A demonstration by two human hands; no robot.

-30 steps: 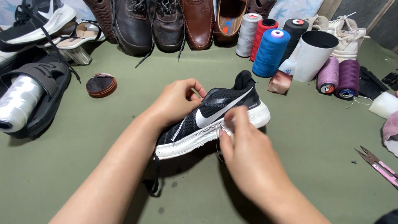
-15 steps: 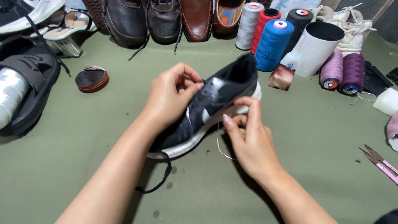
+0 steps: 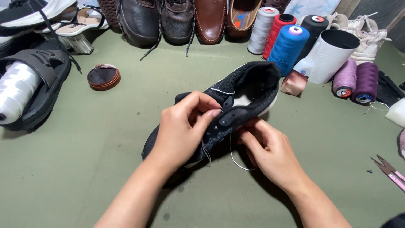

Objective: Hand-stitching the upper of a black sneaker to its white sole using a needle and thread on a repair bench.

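Observation:
A black knit sneaker [image 3: 244, 90] with a white sole lies tilted in the middle of the green table, its opening turned up toward me. My left hand [image 3: 183, 128] grips its upper from the left, fingers curled over the eyelet edge. Under the shoe's near side sits my right hand [image 3: 270, 150], fingers bent against the sole. A loop of white thread [image 3: 234, 154] hangs from the upper between the two hands. Whether the right fingers pinch a needle is hidden.
Several thread cones [image 3: 287, 44] and a white cup [image 3: 331, 55] stand behind the shoe, purple spools [image 3: 356, 78] to their right. Brown and black shoes [image 3: 177, 19] line the back edge. A sandal with a white spool [image 3: 25, 86] lies left, a round tin [image 3: 103, 77] nearby, snips [image 3: 388, 169] at right.
The sneaker has been rolled from lying on its side to opening-up, and lifted toward the cones. Both hands shifted with it; the thread loop now hangs lower between them.

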